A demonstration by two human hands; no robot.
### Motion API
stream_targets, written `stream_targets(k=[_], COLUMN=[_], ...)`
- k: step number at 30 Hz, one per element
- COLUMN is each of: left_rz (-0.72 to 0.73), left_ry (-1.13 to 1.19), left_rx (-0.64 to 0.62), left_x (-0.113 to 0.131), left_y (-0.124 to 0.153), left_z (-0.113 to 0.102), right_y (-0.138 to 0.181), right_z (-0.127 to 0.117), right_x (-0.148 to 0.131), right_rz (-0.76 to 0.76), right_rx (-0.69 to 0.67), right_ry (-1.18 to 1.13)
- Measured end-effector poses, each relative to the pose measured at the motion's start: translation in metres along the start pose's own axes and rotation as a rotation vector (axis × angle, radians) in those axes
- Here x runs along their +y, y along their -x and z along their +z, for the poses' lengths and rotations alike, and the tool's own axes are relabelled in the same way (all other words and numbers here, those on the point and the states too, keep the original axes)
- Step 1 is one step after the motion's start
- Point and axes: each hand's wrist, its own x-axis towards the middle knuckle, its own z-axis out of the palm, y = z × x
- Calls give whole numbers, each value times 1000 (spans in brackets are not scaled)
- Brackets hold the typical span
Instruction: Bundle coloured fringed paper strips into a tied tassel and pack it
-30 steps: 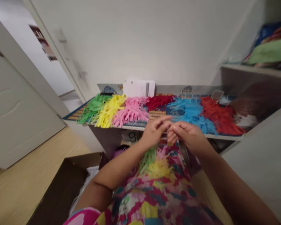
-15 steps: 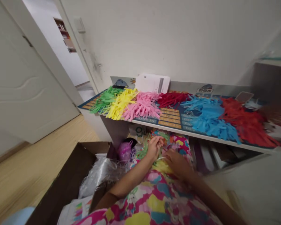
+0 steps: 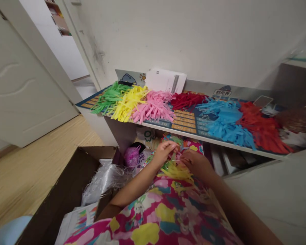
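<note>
My left hand [image 3: 164,152] and my right hand [image 3: 196,162] meet over my lap, both with fingers pinched together. Between them hangs a bunch of yellow paper strips [image 3: 176,171] with a few green strips beside it, lying on my flowered dress [image 3: 165,211]. A thin white thread seems to run between the two hands; it is too fine to be sure. On the low table [image 3: 188,126] in front lie piles of cut strips: green [image 3: 107,97], yellow [image 3: 129,102], pink [image 3: 153,107], dark red [image 3: 187,99], blue [image 3: 225,122] and red [image 3: 262,126].
An open cardboard box [image 3: 66,190] with clear plastic wrap [image 3: 104,180] stands on the wooden floor at my left. A purple bag [image 3: 131,156] sits under the table. White papers [image 3: 165,81] lean on the wall. A door [image 3: 22,85] stands open at left.
Both hands dropped from the table's edge down to my lap, and they now pinch at the yellow strips. The view tilted down and shifted.
</note>
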Motion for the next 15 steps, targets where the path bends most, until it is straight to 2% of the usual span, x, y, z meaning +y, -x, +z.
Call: stream_targets(k=[4,9,12,15], left_rz=[-5,29,79,286], left_ry=[-42,-156,-274,-529], left_rx=[34,12,-101,-296], left_x=[-8,-3,12,24], left_y=[0,6,6,-5], left_z=[-5,-16,-9,6], right_y=[-9,-15,-22,-29], right_z=[11,-16,-40,-71], right_x=[-1,7,2,-15], right_rz=[18,17,-25,-121], right_rx=[-49,-32,15,195], right_ry=[77,46,-7,-153])
